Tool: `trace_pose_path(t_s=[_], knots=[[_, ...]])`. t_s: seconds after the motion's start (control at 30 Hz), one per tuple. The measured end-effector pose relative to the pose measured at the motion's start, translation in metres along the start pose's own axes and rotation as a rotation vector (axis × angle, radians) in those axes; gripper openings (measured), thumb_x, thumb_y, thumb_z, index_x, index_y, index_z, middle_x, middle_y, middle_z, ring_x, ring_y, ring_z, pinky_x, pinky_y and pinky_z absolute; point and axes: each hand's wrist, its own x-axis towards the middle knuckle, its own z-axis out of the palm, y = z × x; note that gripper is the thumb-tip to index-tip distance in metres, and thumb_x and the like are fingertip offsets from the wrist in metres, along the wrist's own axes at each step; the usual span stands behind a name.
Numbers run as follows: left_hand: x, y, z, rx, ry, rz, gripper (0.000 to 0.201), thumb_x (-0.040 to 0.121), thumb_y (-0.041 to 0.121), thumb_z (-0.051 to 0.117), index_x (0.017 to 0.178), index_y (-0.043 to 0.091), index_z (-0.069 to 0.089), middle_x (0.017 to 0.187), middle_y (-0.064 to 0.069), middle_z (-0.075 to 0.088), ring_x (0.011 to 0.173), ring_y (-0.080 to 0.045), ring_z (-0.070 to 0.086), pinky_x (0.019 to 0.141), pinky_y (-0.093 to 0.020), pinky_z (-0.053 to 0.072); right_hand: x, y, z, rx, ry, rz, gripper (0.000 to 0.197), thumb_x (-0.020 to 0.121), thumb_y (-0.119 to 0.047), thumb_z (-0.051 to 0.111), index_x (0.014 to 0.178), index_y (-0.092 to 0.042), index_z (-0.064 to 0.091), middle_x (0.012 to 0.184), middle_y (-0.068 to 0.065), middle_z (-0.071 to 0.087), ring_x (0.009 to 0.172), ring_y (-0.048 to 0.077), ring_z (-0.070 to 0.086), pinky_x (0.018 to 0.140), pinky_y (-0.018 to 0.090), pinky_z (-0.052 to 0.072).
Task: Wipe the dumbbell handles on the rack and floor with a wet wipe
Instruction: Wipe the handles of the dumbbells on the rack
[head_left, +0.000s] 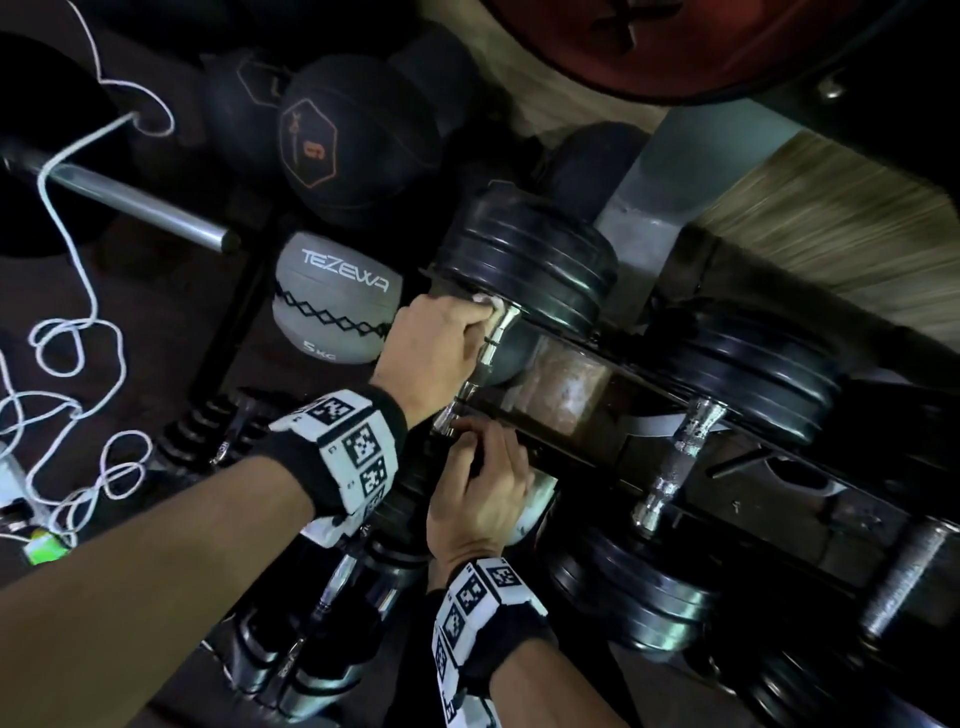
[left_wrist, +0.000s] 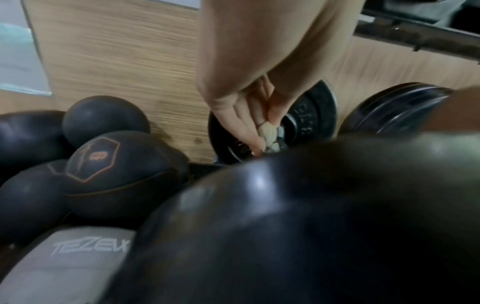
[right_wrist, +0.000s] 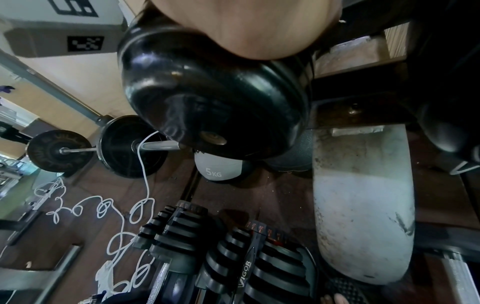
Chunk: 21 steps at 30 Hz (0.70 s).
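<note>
From the head view, our left hand (head_left: 436, 343) is curled round the wipe (head_left: 488, 303) on the chrome handle (head_left: 496, 338) of the end dumbbell on the rack (head_left: 582, 410). Our right hand (head_left: 483, 483) steadies the near end, fingers bent over the plates, apparently gripping. If it slackens, we judge the dumbbell could roll off the rail.

At the left wrist, fingers (left_wrist: 249, 127) pinch the bunched wipe (left_wrist: 270, 135) against the inner plate (left_wrist: 311, 119); jamming it there could tear it or nip skin.

At the right wrist, only the palm shows, so we cannot tell the grip. Below lie floor dumbbells (right_wrist: 233, 257) and a cord (right_wrist: 124, 236), a snag underfoot
</note>
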Motion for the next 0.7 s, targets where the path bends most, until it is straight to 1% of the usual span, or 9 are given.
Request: trace_pose_path(t_s=[0.07, 0.13, 0.23, 0.33, 0.37, 0.5, 0.57, 0.63, 0.7], knots=[[0.006, 0.004, 0.001, 0.04, -0.047, -0.061, 0.027, 0.086, -0.005, 0.049, 0.064, 0.01, 0.055, 0.063, -0.005, 0.058, 0.062, -0.03, 0.055, 0.067, -0.039, 0.051, 0.0, 0.0, 0.001, 0.01, -0.004, 0.005, 0.028, 0.088, -0.035, 0.04, 0.093, -0.03, 0.068, 0.093, -0.012, 0.065, 0.093, 0.012, 0.057, 0.087, 0.036, 0.036], [0.018, -0.003, 0.0, 0.009, -0.173, -0.153, 0.033, 0.084, -0.009, 0.046, 0.061, 0.014, 0.047, 0.062, -0.001, 0.052, 0.063, -0.027, 0.053, 0.066, -0.037, 0.047, 0.0, 0.0, 0.001, 0.002, 0.004, 0.006, 0.03, 0.087, -0.036, 0.039, 0.092, -0.029, 0.068, 0.093, -0.012, 0.066, 0.093, 0.012, 0.056, 0.085, 0.032, 0.031], [0.029, -0.01, -0.005, -0.143, -0.345, -0.228, 0.026, 0.096, -0.005, 0.045, 0.101, 0.001, 0.07, 0.094, -0.002, 0.065, 0.085, -0.017, 0.058, 0.073, -0.02, 0.043, 0.0, -0.001, 0.0, 0.003, 0.005, 0.002, 0.033, 0.087, -0.037, 0.038, 0.094, -0.027, 0.069, 0.093, -0.011, 0.066, 0.093, 0.012, 0.055, 0.087, 0.03, 0.028], [0.033, -0.011, -0.006, -0.283, -0.423, -0.308, 0.031, 0.102, 0.002, 0.044, 0.126, 0.0, 0.063, 0.103, 0.005, 0.06, 0.095, -0.009, 0.055, 0.065, -0.006, 0.039, 0.0, -0.001, 0.0, 0.009, 0.003, 0.004, 0.034, 0.086, -0.037, 0.039, 0.094, -0.025, 0.07, 0.094, -0.011, 0.067, 0.094, 0.014, 0.056, 0.089, 0.033, 0.031], [0.033, -0.01, -0.006, -0.31, -0.409, -0.305, 0.029, 0.102, 0.003, 0.046, 0.123, 0.001, 0.065, 0.1, 0.004, 0.064, 0.092, -0.009, 0.057, 0.069, -0.006, 0.041, 0.0, -0.001, 0.0, 0.006, 0.003, 0.005, 0.034, 0.086, -0.037, 0.039, 0.094, -0.025, 0.07, 0.094, -0.01, 0.067, 0.093, 0.014, 0.056, 0.089, 0.034, 0.031], [0.019, -0.016, 0.003, -0.239, -0.143, -0.22, 0.019, 0.098, 0.008, 0.056, 0.09, 0.009, 0.073, 0.09, -0.007, 0.074, 0.082, -0.021, 0.069, 0.083, -0.034, 0.056, 0.001, -0.002, -0.002, 0.011, 0.002, -0.011, 0.03, 0.086, -0.035, 0.04, 0.093, -0.026, 0.068, 0.093, -0.01, 0.066, 0.092, 0.015, 0.056, 0.087, 0.036, 0.034], [0.016, -0.016, 0.008, -0.221, -0.071, -0.215, 0.019, 0.098, 0.008, 0.055, 0.094, 0.003, 0.073, 0.083, 0.0, 0.066, 0.078, -0.016, 0.063, 0.08, -0.033, 0.053, 0.0, -0.002, -0.002, 0.014, -0.001, -0.01, 0.028, 0.086, -0.034, 0.041, 0.091, -0.027, 0.068, 0.092, -0.01, 0.066, 0.091, 0.015, 0.057, 0.087, 0.037, 0.036], [0.02, -0.014, 0.009, -0.206, -0.146, -0.235, 0.018, 0.097, 0.004, 0.052, 0.091, 0.001, 0.069, 0.082, 0.0, 0.063, 0.079, -0.017, 0.058, 0.07, -0.029, 0.047, 0.0, -0.001, -0.002, 0.005, -0.002, -0.018, 0.028, 0.086, -0.034, 0.042, 0.09, -0.026, 0.068, 0.091, -0.009, 0.066, 0.09, 0.015, 0.056, 0.086, 0.037, 0.037], [0.029, -0.008, 0.008, -0.21, -0.303, -0.28, 0.022, 0.096, -0.003, 0.048, 0.103, 0.004, 0.067, 0.093, -0.003, 0.063, 0.088, -0.017, 0.056, 0.07, -0.019, 0.039, 0.001, -0.003, -0.004, 0.002, -0.005, -0.031, 0.03, 0.086, -0.034, 0.041, 0.09, -0.023, 0.069, 0.091, -0.009, 0.066, 0.089, 0.016, 0.056, 0.084, 0.036, 0.036]])
